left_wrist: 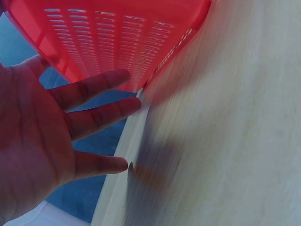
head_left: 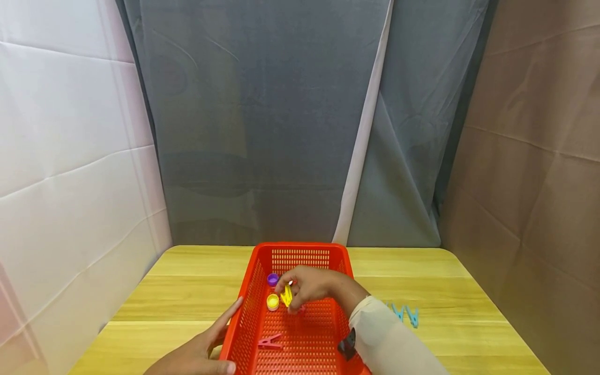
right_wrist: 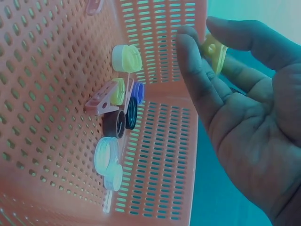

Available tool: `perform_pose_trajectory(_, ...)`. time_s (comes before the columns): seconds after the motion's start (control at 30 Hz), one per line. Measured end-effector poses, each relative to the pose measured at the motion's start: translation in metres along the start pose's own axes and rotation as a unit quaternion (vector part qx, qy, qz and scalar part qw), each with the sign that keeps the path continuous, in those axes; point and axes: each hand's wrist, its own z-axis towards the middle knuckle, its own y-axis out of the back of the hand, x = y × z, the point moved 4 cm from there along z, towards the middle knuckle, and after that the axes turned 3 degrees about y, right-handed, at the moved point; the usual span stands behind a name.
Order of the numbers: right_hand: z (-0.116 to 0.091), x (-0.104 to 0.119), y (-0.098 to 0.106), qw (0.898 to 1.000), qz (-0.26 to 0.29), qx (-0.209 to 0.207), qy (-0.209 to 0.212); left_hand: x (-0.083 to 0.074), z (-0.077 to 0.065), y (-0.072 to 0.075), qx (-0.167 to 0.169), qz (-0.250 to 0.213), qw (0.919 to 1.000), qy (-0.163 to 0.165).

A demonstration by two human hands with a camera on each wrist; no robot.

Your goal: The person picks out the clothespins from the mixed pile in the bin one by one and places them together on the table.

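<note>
A red perforated plastic basket [head_left: 300, 245] stands on the table. Over its inside, my right hand [head_left: 307, 285] pinches a yellow clothespin [head_left: 287, 296] between thumb and fingers. Beneath lie a yellow cap [head_left: 273, 302], a purple cap [head_left: 273, 279] and a pink clothespin [head_left: 270, 342]. The right wrist view also reveals a black ring-like cap [right_wrist: 131, 113], a dark brown cap [right_wrist: 114, 124] and a clear whitish cap [right_wrist: 106, 156] along the basket's bottom. My left hand [head_left: 201, 350] is at the basket's left side, its fingers straight and spread in the left wrist view.
Light blue clothespins [head_left: 412, 316] lie on the wooden table [head_left: 187, 281] right of the basket, partly behind the right forearm. Grey cloth [head_left: 281, 130] hangs behind the table, with a white cloth [head_left: 70, 156] at left and a brown one [head_left: 529, 156] at right.
</note>
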Motion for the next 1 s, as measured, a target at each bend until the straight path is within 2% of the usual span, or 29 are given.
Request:
perform_pose_trajectory(0.2, 0.0017, -0.0020, -0.0006, 1.000, 0.018, -0.006, -0.002, 0.0013, 0.0003, -0.0005, -0.007, -0.001, 0.9999, 0.009)
perform_pose_trajectory(0.43, 0.0042, -0.0038, 0.0022, 0.999, -0.033, -0.025, 0.004, 0.0005, -0.0003, -0.0014, -0.012, -0.003, 0.9998, 0.015)
perform_pose_trajectory(0.67, 0.0046, -0.0024, 0.0048, 0.998, -0.038, -0.048, -0.008, -0.0005, 0.0002, -0.0004, -0.006, -0.011, 0.9998, 0.015)
perform_pose_trajectory(1.0, 0.0033, -0.0024, 0.0031, 0.999, 0.016, -0.046, -0.006, -0.0014, 0.0010, -0.0024, 0.003, -0.005, 1.0000, 0.001)
